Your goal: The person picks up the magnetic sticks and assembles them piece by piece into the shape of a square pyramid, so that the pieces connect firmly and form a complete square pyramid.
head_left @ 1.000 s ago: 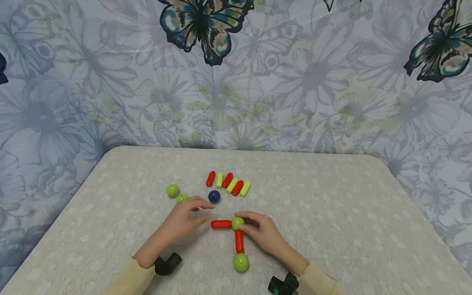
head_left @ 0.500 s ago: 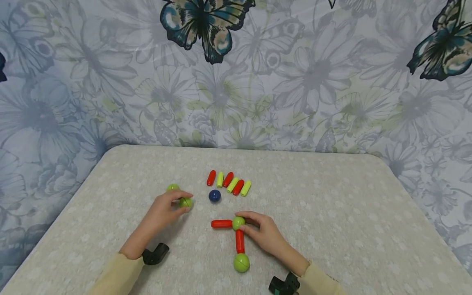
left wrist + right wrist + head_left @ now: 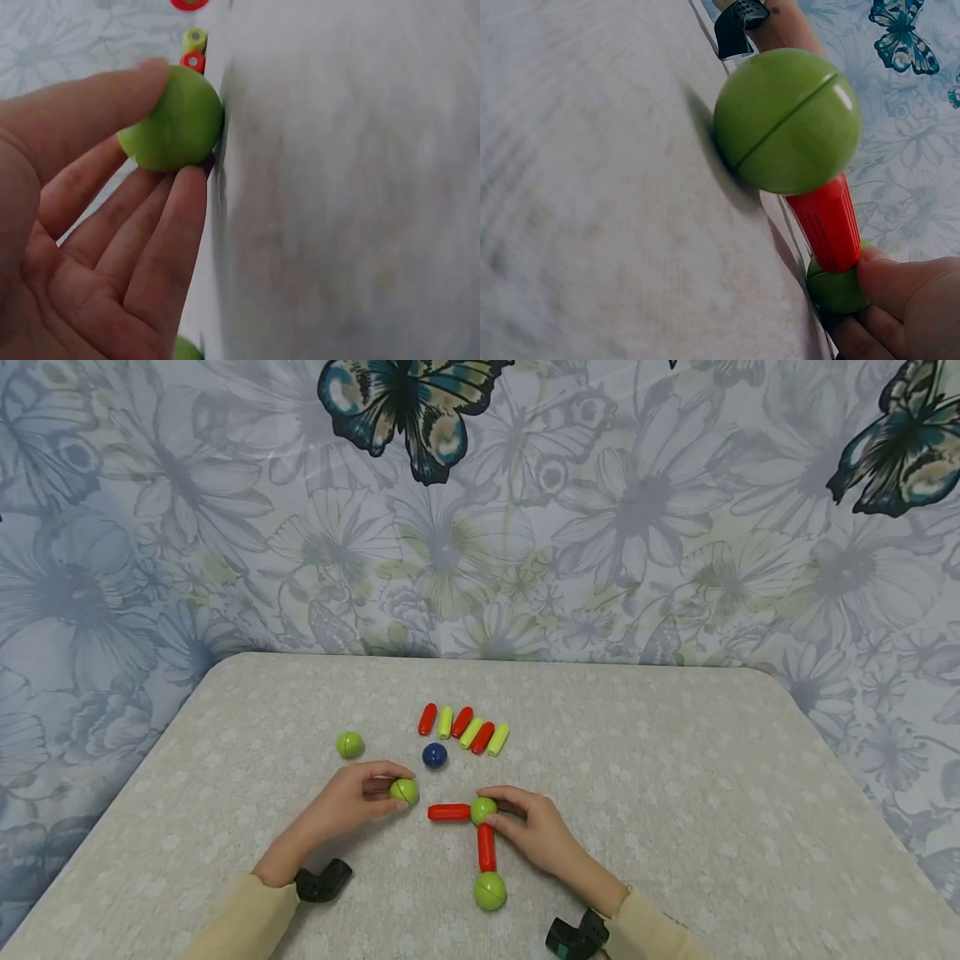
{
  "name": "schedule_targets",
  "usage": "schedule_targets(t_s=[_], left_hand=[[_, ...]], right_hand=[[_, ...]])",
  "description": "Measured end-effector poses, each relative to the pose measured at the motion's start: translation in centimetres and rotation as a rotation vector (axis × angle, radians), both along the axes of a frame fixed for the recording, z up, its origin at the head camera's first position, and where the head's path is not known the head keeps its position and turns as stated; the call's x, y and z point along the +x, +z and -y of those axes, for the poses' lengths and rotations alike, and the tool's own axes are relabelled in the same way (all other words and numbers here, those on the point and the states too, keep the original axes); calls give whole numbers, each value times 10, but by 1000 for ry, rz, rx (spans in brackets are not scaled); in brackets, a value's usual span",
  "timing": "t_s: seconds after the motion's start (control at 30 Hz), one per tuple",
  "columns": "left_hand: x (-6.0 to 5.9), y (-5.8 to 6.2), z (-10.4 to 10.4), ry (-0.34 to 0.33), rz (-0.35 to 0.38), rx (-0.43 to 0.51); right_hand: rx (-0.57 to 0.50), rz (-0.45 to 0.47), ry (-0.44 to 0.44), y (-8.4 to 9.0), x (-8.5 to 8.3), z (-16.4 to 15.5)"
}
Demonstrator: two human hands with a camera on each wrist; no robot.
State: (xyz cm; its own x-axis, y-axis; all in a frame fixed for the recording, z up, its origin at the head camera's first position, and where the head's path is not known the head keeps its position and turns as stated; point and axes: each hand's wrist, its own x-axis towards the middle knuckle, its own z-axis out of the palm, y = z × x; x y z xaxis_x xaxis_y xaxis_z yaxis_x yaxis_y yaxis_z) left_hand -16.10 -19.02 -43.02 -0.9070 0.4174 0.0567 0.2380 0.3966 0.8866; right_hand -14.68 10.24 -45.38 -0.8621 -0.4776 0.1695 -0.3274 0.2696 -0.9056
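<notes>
**A:** Starting with the head view, what are your hands doing?

**B:** Your left hand (image 3: 358, 800) is pinching a green ball (image 3: 404, 791) between thumb and fingertips, just off the free end of the flat red stick (image 3: 449, 812). Your right hand (image 3: 534, 833) is curling its fingertips round the corner ball (image 3: 483, 810), where that stick is meeting the upright red stick (image 3: 487, 847). A bottom ball (image 3: 490, 891) is capping the near end.

**A:** How far along are you?

**B:** I judge an L of two sticks and two balls is standing joined. The held ball is not yet touching the stick end. Beyond your fingertips, the row of spare sticks (image 3: 462, 728), a blue ball (image 3: 434, 755) and a loose green ball (image 3: 349, 744) are lying unused. Nothing is sitting between the held ball and the stick end.

**A:** And the left wrist view?

**B:** Your thumb (image 3: 90, 101) is pressing on top of the green ball (image 3: 172, 120), with the other fingers (image 3: 161, 247) lying close together beneath it. Stick ends are showing past the ball.

**A:** The right wrist view?

**B:** The bottom ball (image 3: 786, 120) is filling the view, the upright stick (image 3: 827, 221) is running from it to the corner ball (image 3: 838, 289), and your fingertips (image 3: 900, 281) are pinching that.
</notes>
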Motion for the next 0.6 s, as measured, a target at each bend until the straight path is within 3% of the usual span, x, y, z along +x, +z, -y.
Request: schedule_targets(t_s=[0.2, 0.6], left_hand=[[1, -3, -5, -62, 38, 52], [0, -4, -8, -98, 65, 21]], right_hand=[[6, 0, 3, 1, -1, 1], [-5, 5, -2, 0, 0, 0]])
